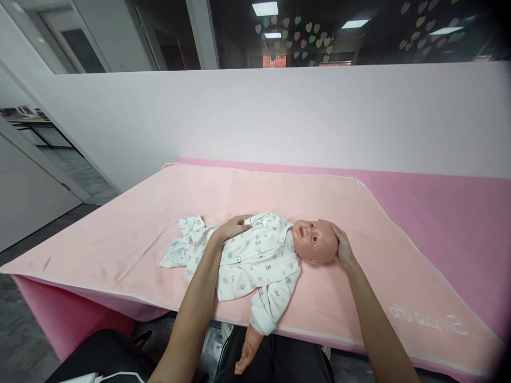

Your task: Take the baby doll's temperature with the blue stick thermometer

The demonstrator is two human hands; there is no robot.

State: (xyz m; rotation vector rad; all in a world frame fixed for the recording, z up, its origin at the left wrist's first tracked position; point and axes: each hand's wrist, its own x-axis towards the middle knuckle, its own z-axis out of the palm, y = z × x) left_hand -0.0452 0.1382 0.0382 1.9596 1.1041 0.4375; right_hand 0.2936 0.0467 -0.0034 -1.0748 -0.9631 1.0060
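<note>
A baby doll (259, 255) lies on its back on a pale pink blanket (139, 213), head to the right and legs to the left. It wears a white printed top and trousers. My left hand (232, 227) rests on the doll's far side near the waist, beside the far sleeve, with its fingers extended over the cloth. Against the crown of the doll's bare head (319, 242) lies my right hand (342, 246), fingers curved along it and partly hidden behind it. The doll's near arm (248, 348) hangs over the table's front edge.
A darker pink cover (451, 223) shows beneath the blanket at the right. Behind the table stands a white wall (279, 117) with windows above. My lap and a white cable (123, 374) are below the front edge.
</note>
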